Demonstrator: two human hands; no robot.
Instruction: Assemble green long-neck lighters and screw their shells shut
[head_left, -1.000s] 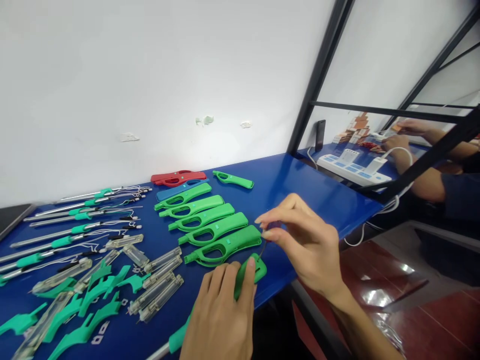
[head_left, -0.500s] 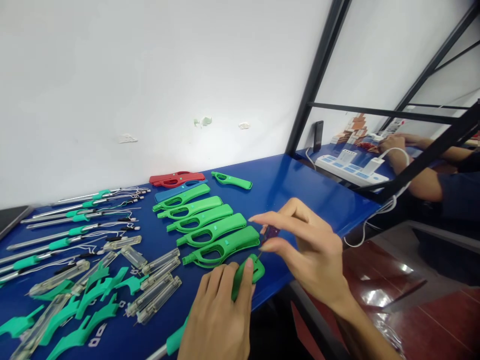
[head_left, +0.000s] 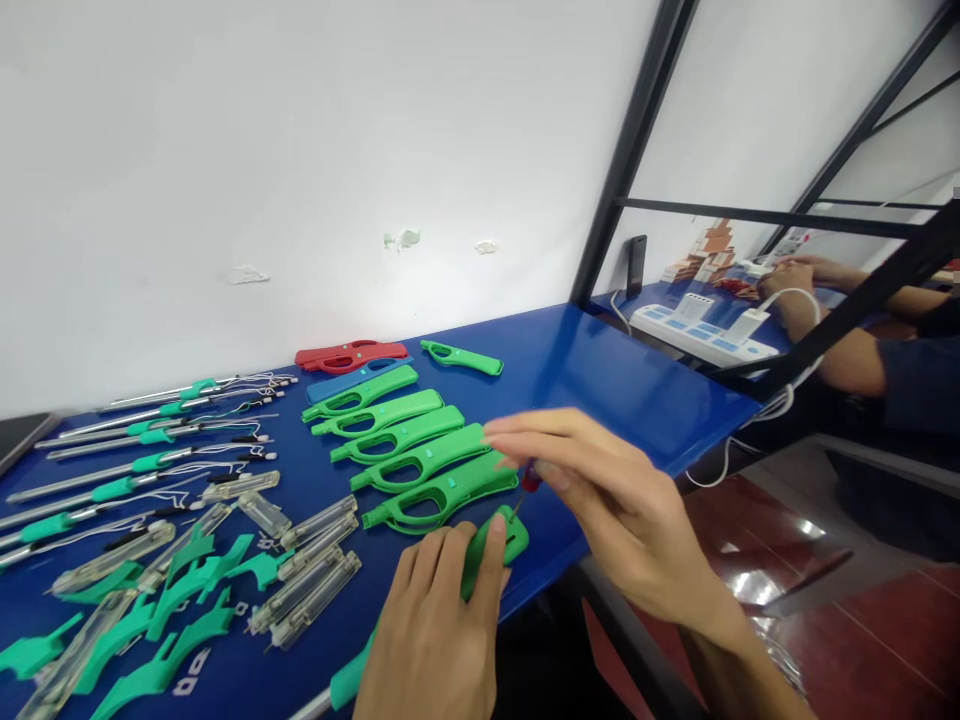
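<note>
Left hand (head_left: 439, 620): palm down at the front of the blue bench (head_left: 555, 350), fingers curled over a green lighter and gripping it.
Lighter (head_left: 517, 540): directly under the left hand, which hides its middle. Its rounded, slotted end juts out past the fingertips on the right; on the opposite side a teal collar (head_left: 349, 685) and metal rod (head_left: 311, 708) emerge, low in view.
Right hand (head_left: 615, 500): above and to the right of the lighter's exposed end, apart from it, closed on a screwdriver between thumb and fingers. The upper fingers stretch leftward, slightly blurred.
Screwdriver (head_left: 531, 478): red handle mostly covered by the right hand, thin shaft slanting down to the lighter's end. From here I cannot tell whether the tip is seated.
Shells (head_left: 480, 482): a row of green ones just beyond the left hand, then blue, then red by the wall; one more green lies separately to the right.
Tubes (head_left: 319, 598): clear, left of the left hand, with teal triggers (head_left: 154, 675) scattered beside them.
Wired rods (head_left: 67, 484): lined up at far left.
Co-worker's hands (head_left: 799, 275): at the right, behind a white power strip (head_left: 697, 335).
</note>
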